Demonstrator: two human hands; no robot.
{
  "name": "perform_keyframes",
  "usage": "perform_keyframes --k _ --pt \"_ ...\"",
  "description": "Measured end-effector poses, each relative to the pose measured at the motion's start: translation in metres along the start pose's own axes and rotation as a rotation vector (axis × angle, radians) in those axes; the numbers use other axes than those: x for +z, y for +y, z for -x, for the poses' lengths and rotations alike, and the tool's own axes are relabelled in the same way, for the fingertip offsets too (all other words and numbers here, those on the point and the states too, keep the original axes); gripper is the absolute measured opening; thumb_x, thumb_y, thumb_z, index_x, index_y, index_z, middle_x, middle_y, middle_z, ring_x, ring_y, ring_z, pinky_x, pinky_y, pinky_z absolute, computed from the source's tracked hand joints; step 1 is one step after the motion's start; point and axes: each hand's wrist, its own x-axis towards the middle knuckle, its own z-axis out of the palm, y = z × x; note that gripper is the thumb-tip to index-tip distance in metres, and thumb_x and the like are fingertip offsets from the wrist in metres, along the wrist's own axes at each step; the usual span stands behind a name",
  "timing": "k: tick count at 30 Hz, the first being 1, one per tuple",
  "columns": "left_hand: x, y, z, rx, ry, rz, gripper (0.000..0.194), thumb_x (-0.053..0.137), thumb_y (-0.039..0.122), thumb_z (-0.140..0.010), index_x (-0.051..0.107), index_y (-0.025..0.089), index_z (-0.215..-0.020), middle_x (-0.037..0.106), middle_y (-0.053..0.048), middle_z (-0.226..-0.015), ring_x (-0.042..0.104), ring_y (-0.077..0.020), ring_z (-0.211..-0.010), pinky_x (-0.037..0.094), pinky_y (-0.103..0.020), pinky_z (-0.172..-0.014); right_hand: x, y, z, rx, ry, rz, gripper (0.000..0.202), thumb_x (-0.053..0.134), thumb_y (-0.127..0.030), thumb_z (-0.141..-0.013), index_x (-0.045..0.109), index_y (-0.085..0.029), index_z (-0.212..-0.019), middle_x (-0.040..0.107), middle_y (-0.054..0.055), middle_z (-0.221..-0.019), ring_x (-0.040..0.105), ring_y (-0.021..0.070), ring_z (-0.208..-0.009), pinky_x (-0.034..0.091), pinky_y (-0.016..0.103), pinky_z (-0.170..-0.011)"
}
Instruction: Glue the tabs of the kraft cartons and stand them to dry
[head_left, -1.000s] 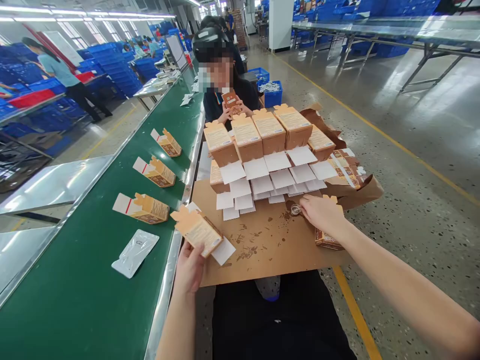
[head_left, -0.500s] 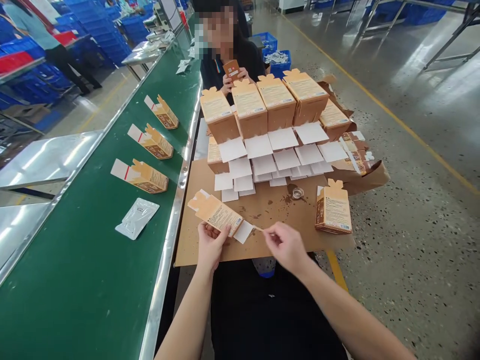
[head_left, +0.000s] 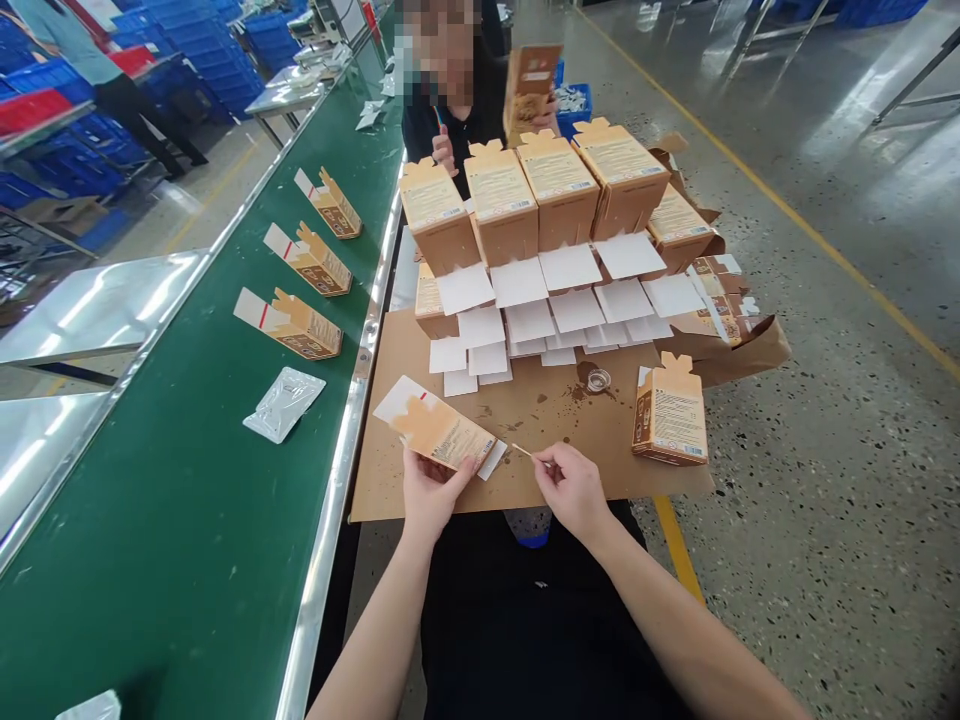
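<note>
Carton [head_left: 448, 436] is clamped in the left hand [head_left: 433, 492]; the right hand [head_left: 573, 490] pinches, probably, a swab [head_left: 523, 450].

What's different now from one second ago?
The right hand moved left from the little clear dish toward the box in the left hand, holding a thin stick. The co-worker holds a carton off to one side, in one hand instead of two. Another silvery packet appeared at bottom left. The left hand keeps its box; the stacked boxes stayed put.
</note>
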Motion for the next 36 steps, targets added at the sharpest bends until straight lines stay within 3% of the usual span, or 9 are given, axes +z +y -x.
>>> perform_keyframes --k 8,15,18,21,24,27,31,34,36 --pt "0.004 0.001 0.021 0.156 0.009 -0.469 0.069 0.1 0.054 -0.074 0.072 0.024 -0.129 0.086 -0.017 -0.126 0.086 -0.0417 -0.121 0.073 -0.052 -0.097 -0.024 -0.001 0.017 0.16 0.128 -0.075 0.027 0.071 -0.037 -0.111 0.074 -0.027 -0.086 0.068 -0.001 -0.073 0.06 0.0157 -0.062 0.053 0.028 -0.059" --pt "0.006 -0.003 0.016 0.188 0.009 -0.54 0.062 0.095 0.058 -0.077 0.074 0.025 -0.125 0.087 -0.015 -0.12 0.086 -0.0403 -0.116 0.073 -0.049 -0.094 -0.03 -0.003 0.016 0.175 0.13 -0.072 0.035 0.073 -0.047 -0.112 0.077 -0.026 -0.084 0.065 -0.002 -0.07 0.056 0.0148 -0.059 0.052 0.028 -0.056" --pt "-0.03 0.001 -0.005 0.204 0.167 -0.581 0.07 0.097 0.058 -0.071 0.073 0.025 -0.128 0.086 -0.015 -0.124 0.084 -0.0417 -0.119 0.071 -0.053 -0.102 -0.037 0.0 0.01 0.144 0.147 -0.079 0.039 0.073 -0.051 -0.112 0.078 -0.024 -0.084 0.066 -0.002 -0.069 0.056 0.0149 -0.058 0.051 0.029 -0.055" --pt "-0.095 0.015 -0.034 0.164 0.444 -0.605 0.08 0.101 0.054 -0.065 0.069 0.025 -0.133 0.084 -0.014 -0.135 0.082 -0.0423 -0.127 0.066 -0.062 -0.117 -0.044 0.002 0.007 0.133 0.159 -0.089 0.043 0.073 -0.054 -0.112 0.08 -0.024 -0.082 0.066 0.0 -0.067 0.058 0.0152 -0.057 0.053 0.029 -0.054" --pt "-0.156 0.033 -0.058 0.033 0.664 -0.55 0.078 0.103 0.044 -0.059 0.065 0.024 -0.124 0.083 -0.013 -0.127 0.081 -0.0433 -0.129 0.062 -0.068 -0.122 -0.046 0.002 0.006 0.135 0.161 -0.099 0.042 0.074 -0.052 -0.111 0.081 -0.023 -0.082 0.068 0.0 -0.066 0.059 0.0153 -0.056 0.054 0.028 -0.054" --pt "-0.187 0.043 -0.07 -0.134 0.705 -0.597 0.07 0.104 0.039 -0.058 0.061 0.026 -0.111 0.08 -0.012 -0.12 0.079 -0.0469 -0.133 0.058 -0.072 -0.126 -0.042 0.002 0.005 0.134 0.152 -0.119 0.04 0.075 -0.05 -0.109 0.082 -0.022 -0.081 0.068 0.0 -0.065 0.059 0.0153 -0.055 0.053 0.028 -0.053" --pt "-0.186 0.032 -0.059 -0.024 0.705 -0.594 0.082 0.106 0.043 -0.054 0.062 0.023 -0.12 0.074 -0.016 -0.132 0.071 -0.048 -0.145 0.051 -0.071 -0.134 -0.039 0.003 0.004 0.144 0.143 -0.148 0.042 0.076 -0.053 -0.108 0.082 -0.023 -0.079 0.067 0.0 -0.064 0.058 0.0159 -0.054 0.052 0.028 -0.052" --pt "-0.161 0.016 -0.042 0.351 0.844 -0.482 0.084 0.101 0.048 -0.061 0.06 0.023 -0.13 0.065 -0.015 -0.139 0.069 -0.0432 -0.144 0.053 -0.067 -0.132 -0.042 0.004 0.007 0.156 0.155 -0.155 0.042 0.075 -0.054 -0.109 0.083 -0.024 -0.08 0.066 0.0 -0.063 0.057 0.0164 -0.053 0.051 0.029 -0.052" --pt "-0.13 0.016 -0.045 0.545 0.768 -0.355 0.071 0.095 0.049 -0.07 0.062 0.024 -0.128 0.065 -0.011 -0.131 0.074 -0.037 -0.13 0.06 -0.064 -0.124 -0.044 0.004 0.01 0.167 0.164 -0.155 0.043 0.075 -0.056 -0.109 0.082 -0.025 -0.08 0.066 0.0 -0.064 0.057 0.0168 -0.053 0.051 0.029 -0.051"
